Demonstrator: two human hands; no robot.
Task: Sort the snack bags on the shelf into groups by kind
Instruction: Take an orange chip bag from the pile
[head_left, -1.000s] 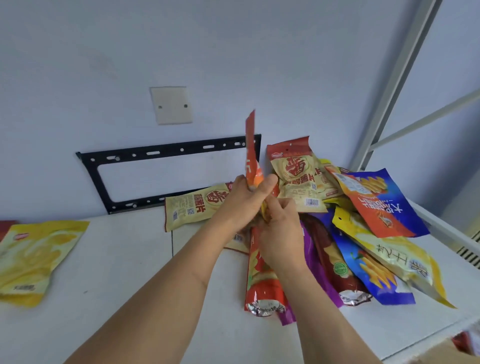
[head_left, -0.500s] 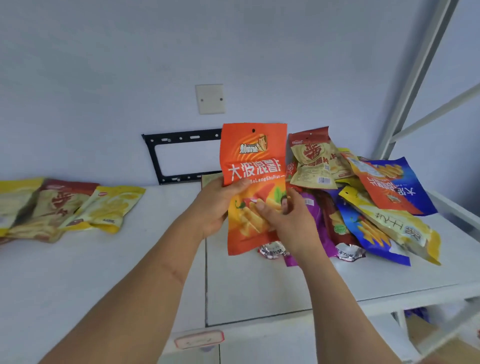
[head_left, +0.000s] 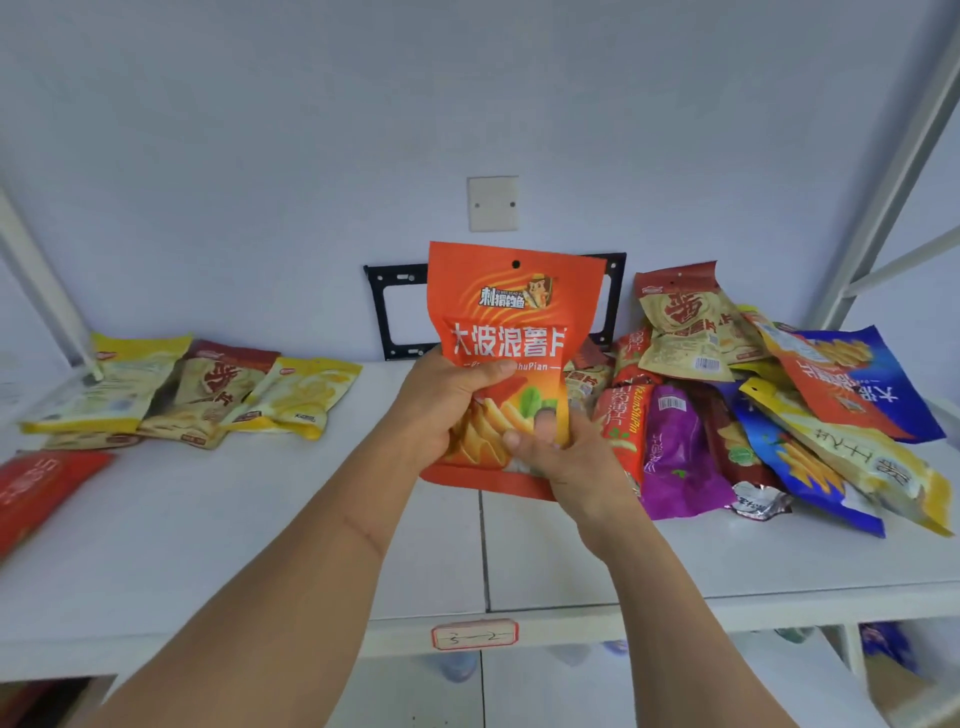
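Orange bag held upright above the shelf, front side facing out.

Gripped by left hand and right hand at its lower half; glossy crinkled pile just right, flat yellow bags well left, bare white board between.

Two hands hold one orange bag. At far left lie two yellow bags, one tan bag and one red bag. The right pile is too overlapped to count.
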